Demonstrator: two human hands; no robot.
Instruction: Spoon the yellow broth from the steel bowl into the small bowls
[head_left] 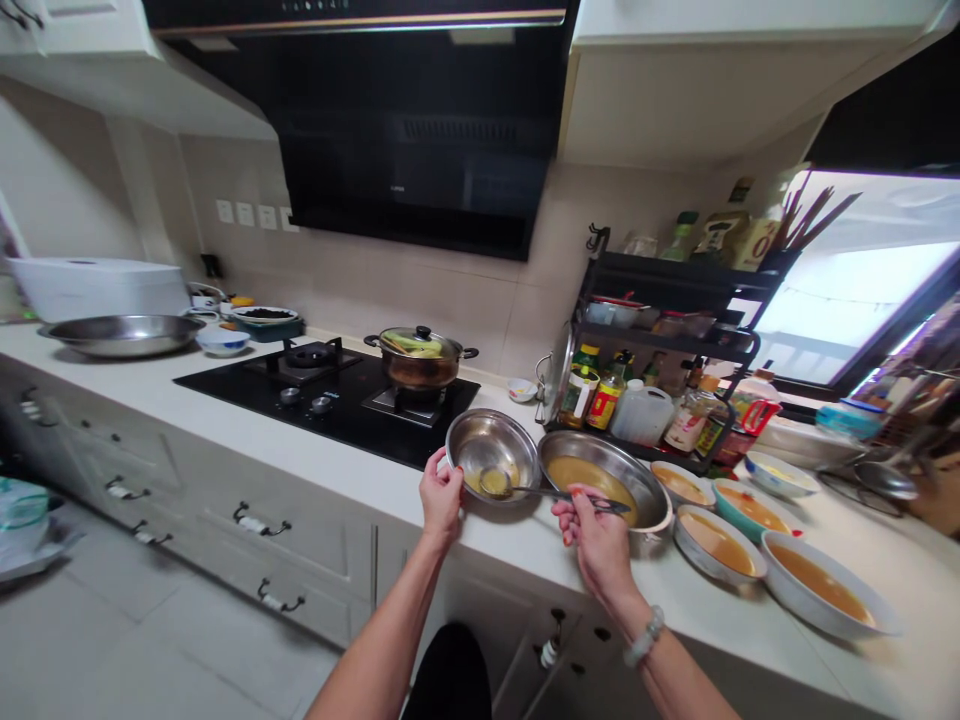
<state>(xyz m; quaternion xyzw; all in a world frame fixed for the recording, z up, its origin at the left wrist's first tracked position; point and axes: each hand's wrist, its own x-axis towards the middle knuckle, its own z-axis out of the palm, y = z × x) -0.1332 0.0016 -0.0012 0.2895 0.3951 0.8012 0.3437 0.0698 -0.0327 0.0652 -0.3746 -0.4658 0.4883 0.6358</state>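
Note:
My left hand [441, 493] grips the rim of a steel bowl [487, 432], which tilts a little and has a small amount of yellowish liquid at its bottom. With my right hand [592, 525] I hold a ladle [536, 491] by its dark handle. The ladle's round head rests low inside that bowl, in the liquid. Close on the right stands a larger steel basin [555, 446] with brownish-yellow liquid in it, beneath my right hand and the ladle's handle.
Several bowls of orange-brown liquid, among them a white oval bowl [840, 612], stand to the right. A lidded pot [420, 365] sits on the black gas hob [247, 395]. Behind the basin rises a black rack [667, 340] of bottles. Far left lies a wide steel pan [124, 335].

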